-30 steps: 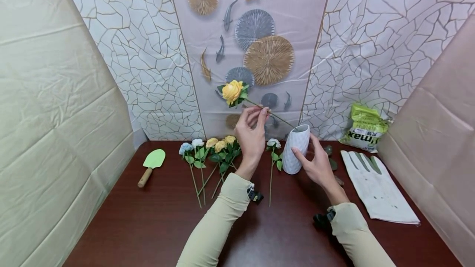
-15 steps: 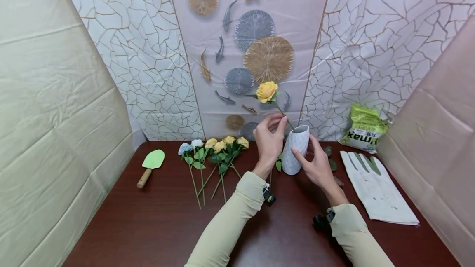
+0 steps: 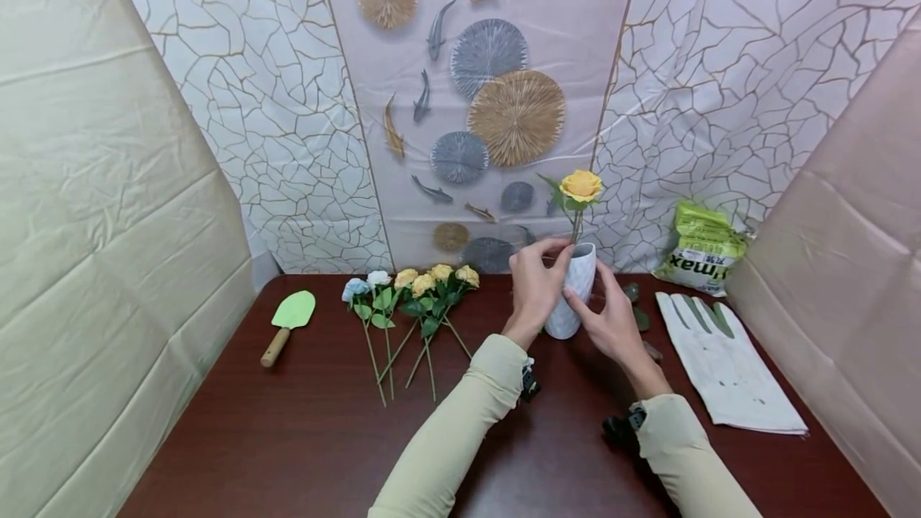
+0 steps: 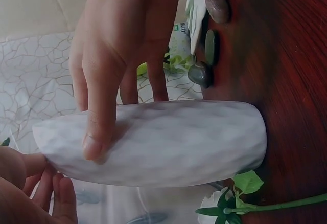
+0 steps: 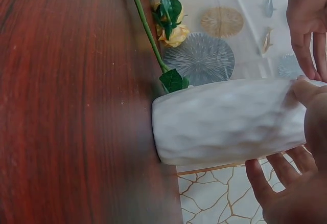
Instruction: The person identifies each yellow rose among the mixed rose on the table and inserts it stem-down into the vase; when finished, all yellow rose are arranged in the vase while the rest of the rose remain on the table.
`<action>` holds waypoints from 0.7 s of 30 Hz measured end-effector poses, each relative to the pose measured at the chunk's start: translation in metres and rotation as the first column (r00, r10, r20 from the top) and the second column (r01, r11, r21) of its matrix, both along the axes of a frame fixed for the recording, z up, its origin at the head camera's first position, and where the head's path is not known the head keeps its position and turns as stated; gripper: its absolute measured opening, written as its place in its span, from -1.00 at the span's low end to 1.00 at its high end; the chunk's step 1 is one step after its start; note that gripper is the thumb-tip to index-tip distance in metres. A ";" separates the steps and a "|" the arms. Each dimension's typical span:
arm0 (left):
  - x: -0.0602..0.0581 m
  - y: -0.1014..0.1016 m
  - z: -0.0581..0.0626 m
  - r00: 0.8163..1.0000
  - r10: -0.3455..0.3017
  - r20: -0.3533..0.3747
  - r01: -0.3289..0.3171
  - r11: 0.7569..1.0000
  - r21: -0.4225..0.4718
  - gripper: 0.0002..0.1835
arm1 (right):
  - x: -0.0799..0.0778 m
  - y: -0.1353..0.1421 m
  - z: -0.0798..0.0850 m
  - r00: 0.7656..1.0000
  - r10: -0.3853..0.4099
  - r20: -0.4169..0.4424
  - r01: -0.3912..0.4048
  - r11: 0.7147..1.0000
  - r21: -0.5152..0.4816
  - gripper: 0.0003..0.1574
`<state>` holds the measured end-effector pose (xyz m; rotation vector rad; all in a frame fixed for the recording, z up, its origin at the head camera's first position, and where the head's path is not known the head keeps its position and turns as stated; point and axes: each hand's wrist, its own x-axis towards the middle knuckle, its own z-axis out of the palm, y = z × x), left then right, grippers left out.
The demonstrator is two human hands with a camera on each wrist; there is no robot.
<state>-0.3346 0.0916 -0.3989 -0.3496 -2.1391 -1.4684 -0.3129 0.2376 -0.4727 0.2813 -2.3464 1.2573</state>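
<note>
A yellow rose point(image 3: 580, 186) stands over the mouth of the white dimpled vase point(image 3: 563, 324), its stem running down into the opening. At the rim, my left hand point(image 3: 536, 286) pinches that stem between thumb and fingers. My right hand point(image 3: 612, 314) grips the vase from the right, with its thumb across the front, as the left wrist view shows. The vase point(image 5: 225, 121) is upright on the table. Beside its base lies a white flower point(image 4: 212, 206) with a green leaf, mostly hidden behind my left hand in the head view.
Left of my hands lie a blue flower point(image 3: 355, 288), a white flower point(image 3: 377, 278) and several yellow roses point(image 3: 423, 284). Farther left is a green trowel point(image 3: 291, 312). White gloves point(image 3: 730, 366), a green bag point(image 3: 701, 250) and dark stones point(image 4: 211, 47) lie to the right.
My left hand has moved right and down to the vase's rim with the yellow rose, which has swung from a slant to nearly upright. My right hand still holds the vase in place.
</note>
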 end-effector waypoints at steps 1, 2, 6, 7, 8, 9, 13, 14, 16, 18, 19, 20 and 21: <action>0.000 0.000 0.000 1.000 -0.001 0.003 0.001 1.000 -0.006 -0.83 | 0.000 0.000 0.000 1.000 0.002 0.000 -0.002 1.000 -0.001 -0.02; 0.001 0.000 0.000 1.000 -0.004 0.008 0.004 1.000 -0.011 -0.83 | 0.000 0.000 0.000 1.000 0.003 0.000 -0.003 1.000 0.001 -0.02; 0.002 -0.002 0.000 1.000 -0.016 0.022 0.017 1.000 -0.010 -0.84 | 0.000 0.000 0.000 1.000 -0.005 0.008 0.005 1.000 0.008 -0.02; 0.002 -0.002 0.000 1.000 -0.022 0.022 0.023 1.000 -0.007 -0.84 | -0.001 0.000 0.000 1.000 -0.008 0.006 0.008 1.000 0.014 -0.01; 0.002 -0.003 0.000 0.999 -0.030 0.021 0.030 1.000 -0.008 -0.83 | -0.001 0.000 0.000 1.000 -0.011 0.006 0.011 1.000 0.016 -0.01; 0.001 -0.004 -0.001 0.999 -0.037 0.018 0.037 0.999 -0.006 -0.83 | -0.001 0.000 0.000 1.000 -0.015 0.005 0.015 1.000 0.016 -0.01; 0.002 -0.011 -0.005 0.998 -0.063 0.002 0.063 0.998 -0.015 -0.83 | -0.001 -0.001 0.001 1.000 -0.020 0.002 0.020 1.000 0.016 -0.02; 0.003 -0.014 -0.006 0.997 -0.071 -0.003 0.071 0.997 -0.017 -0.83 | -0.001 -0.002 0.001 1.000 -0.021 0.002 0.021 1.000 0.012 -0.03; 0.005 -0.021 -0.007 0.997 -0.079 -0.016 0.079 0.997 -0.017 -0.84 | -0.002 -0.002 0.001 1.000 -0.018 -0.002 0.018 1.000 0.010 -0.03; 0.008 -0.029 -0.009 0.996 -0.089 -0.029 0.088 0.996 -0.016 -0.85 | -0.002 -0.002 0.000 1.000 -0.015 -0.004 0.015 1.000 0.008 -0.03; 0.010 -0.033 -0.010 0.995 -0.096 -0.036 0.095 0.995 -0.015 -0.86 | -0.002 -0.001 0.000 1.000 -0.015 -0.006 0.015 1.000 0.006 -0.03; 0.011 -0.038 -0.012 0.994 -0.104 -0.042 0.104 0.995 -0.010 -0.86 | -0.001 -0.001 0.000 1.000 -0.016 -0.007 0.016 1.000 0.005 -0.03; 0.012 -0.045 -0.013 0.993 -0.110 -0.044 0.110 0.994 -0.009 -0.87 | -0.001 0.000 0.000 1.000 -0.017 -0.008 0.017 1.000 0.005 -0.03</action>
